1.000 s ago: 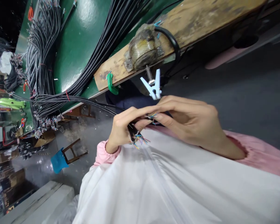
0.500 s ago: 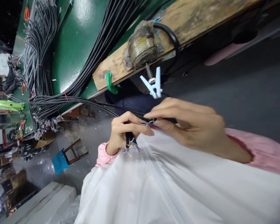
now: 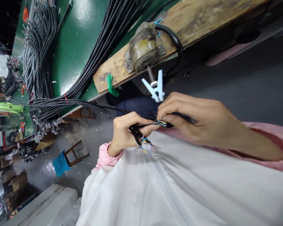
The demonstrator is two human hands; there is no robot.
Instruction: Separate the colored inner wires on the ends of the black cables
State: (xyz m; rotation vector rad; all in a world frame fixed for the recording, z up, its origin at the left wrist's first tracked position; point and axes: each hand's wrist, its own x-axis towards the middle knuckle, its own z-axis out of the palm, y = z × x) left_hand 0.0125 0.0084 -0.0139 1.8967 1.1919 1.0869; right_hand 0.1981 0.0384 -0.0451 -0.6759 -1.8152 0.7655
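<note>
Our left hand (image 3: 126, 128) is mostly closed around several black cables (image 3: 137, 134), and their stripped ends fan out below its fingers in front of our white clothing (image 3: 134, 185). Another cable end, with coloured wires (image 3: 162, 123) showing, lies between our two hands; the fingertips of our right hand (image 3: 195, 122) are bent nearly together against it, though we cannot tell whether they grip it. Just above that hand we see a light blue clip (image 3: 157, 89) at the metal shaft (image 3: 151, 74) of a grimy housing (image 3: 143, 48), which sits on a stained wooden board (image 3: 198, 23). Near the board's left end hangs a green hook-shaped piece (image 3: 112, 86). From our left hand the cables run leftward to a big bundle (image 3: 79, 86) with a red tie (image 3: 66, 99), on a green table (image 3: 69, 42). Beyond, on the floor, stands a blue-seated stool (image 3: 60, 163).
</note>
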